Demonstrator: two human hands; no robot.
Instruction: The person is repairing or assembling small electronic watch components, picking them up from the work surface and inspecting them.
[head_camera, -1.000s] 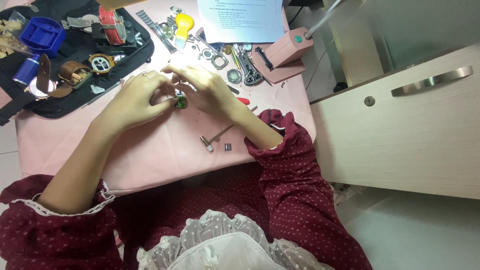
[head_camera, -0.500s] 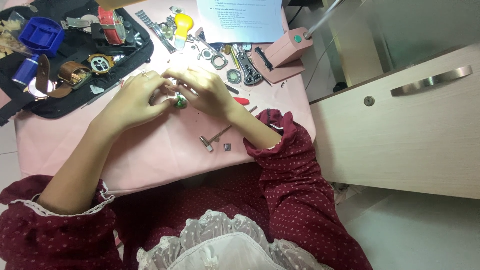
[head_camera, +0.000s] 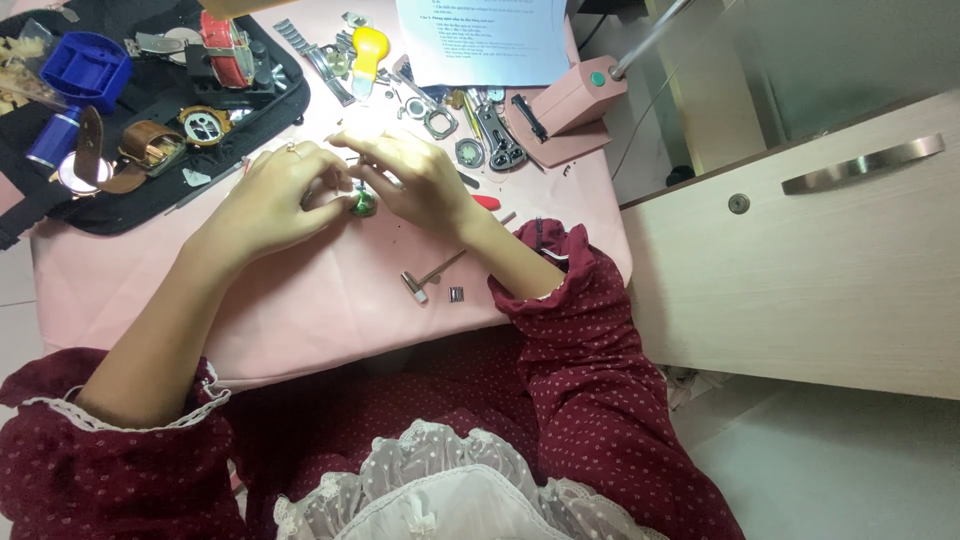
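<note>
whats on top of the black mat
On the black mat lie a blue holder, a red watch, a brown strap and a watch case. The frame cuts off its top and left edge.

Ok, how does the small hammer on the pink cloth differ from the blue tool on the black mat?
The small hammer is slim, metallic and grey; the blue tool is chunky, blocky plastic. The hammer lies on the pink cloth just near the person's right hand; the blue tool sits far off on the black mat, beyond the left hand. Neither is being held.
</note>
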